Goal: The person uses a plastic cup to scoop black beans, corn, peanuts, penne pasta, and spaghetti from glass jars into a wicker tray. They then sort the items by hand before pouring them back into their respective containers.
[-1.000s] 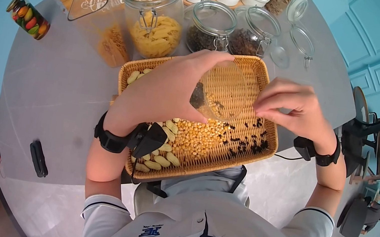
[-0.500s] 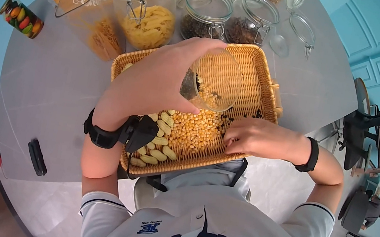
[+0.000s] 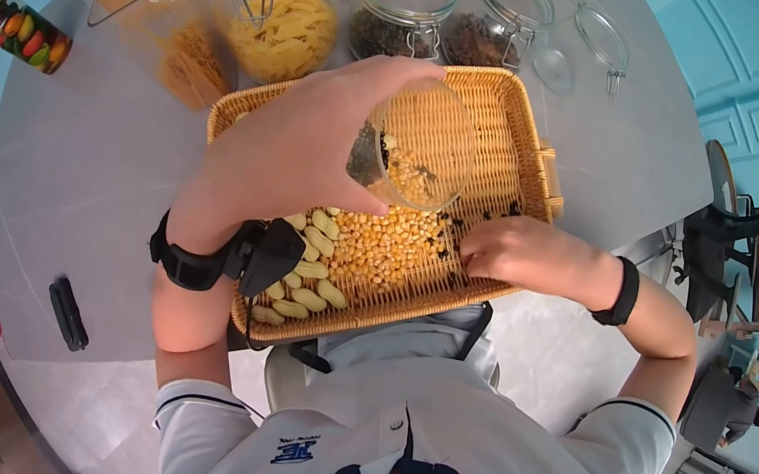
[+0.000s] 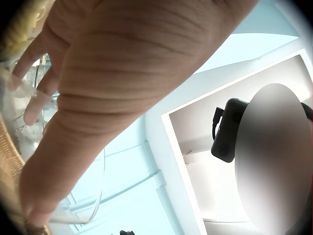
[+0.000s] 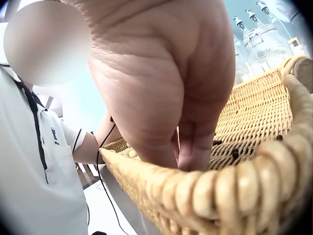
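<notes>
My left hand (image 3: 329,122) grips a clear cup (image 3: 434,130) tipped on its side over a wicker basket (image 3: 525,131), mouth toward the right. Small dark beans (image 3: 365,158) show inside the cup. Thumb and fingers wrap the cup from opposite sides. Lower in the basket, my right hand (image 3: 519,254) reaches down at the right end with bent fingers, among scattered black beans (image 5: 236,154). Its fingertips are partly hidden behind the rim, so I cannot tell what they hold. Yellow corn kernels (image 3: 382,253) lie mid-basket, with peanuts (image 3: 308,298) to their left.
Behind the basket stand a large jar of pasta (image 3: 284,32), two open clip jars, one with dark contents (image 3: 385,35), and a clear container of thin sticks (image 3: 196,68). A colourful jar (image 3: 29,38) and a black case (image 3: 68,314) are on the left of the table.
My right hand has come down from beside the cup's mouth into the basket's right end and stays there. The left hand still holds the cup tipped. The head view has shifted slightly.
</notes>
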Available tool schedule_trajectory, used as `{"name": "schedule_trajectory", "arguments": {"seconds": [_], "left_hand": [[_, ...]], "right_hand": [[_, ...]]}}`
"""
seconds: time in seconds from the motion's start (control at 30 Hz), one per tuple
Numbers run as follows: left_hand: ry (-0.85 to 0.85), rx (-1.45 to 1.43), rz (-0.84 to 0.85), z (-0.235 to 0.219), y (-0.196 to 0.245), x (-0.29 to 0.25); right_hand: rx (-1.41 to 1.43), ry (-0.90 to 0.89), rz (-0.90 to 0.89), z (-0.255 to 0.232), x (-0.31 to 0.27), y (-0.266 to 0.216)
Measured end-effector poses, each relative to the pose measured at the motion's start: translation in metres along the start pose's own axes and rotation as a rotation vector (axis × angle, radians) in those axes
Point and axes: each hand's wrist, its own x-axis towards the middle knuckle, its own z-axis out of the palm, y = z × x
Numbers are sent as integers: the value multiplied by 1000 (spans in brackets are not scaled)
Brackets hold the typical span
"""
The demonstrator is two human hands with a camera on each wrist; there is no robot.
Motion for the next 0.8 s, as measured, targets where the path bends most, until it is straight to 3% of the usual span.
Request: {"name": "schedule_trajectory", "arguments": {"seconds": [0.13, 0.23, 0.33, 0.53, 0.8], "left_hand": [[6, 8, -22, -1, 1, -1], [9, 19, -1, 0, -2, -1], [2, 40, -5, 1, -2, -1], [10, 50, -41, 1, -2, -1], [18, 38, -25, 1, -4, -2]], "right_hand": [[-29, -26, 136, -9, -11, 7], [42, 62, 141, -11, -10, 2], [272, 109, -24, -9, 7, -7], [252, 4, -97, 1, 17, -1], [88, 62, -23, 0, 10, 0]]}}
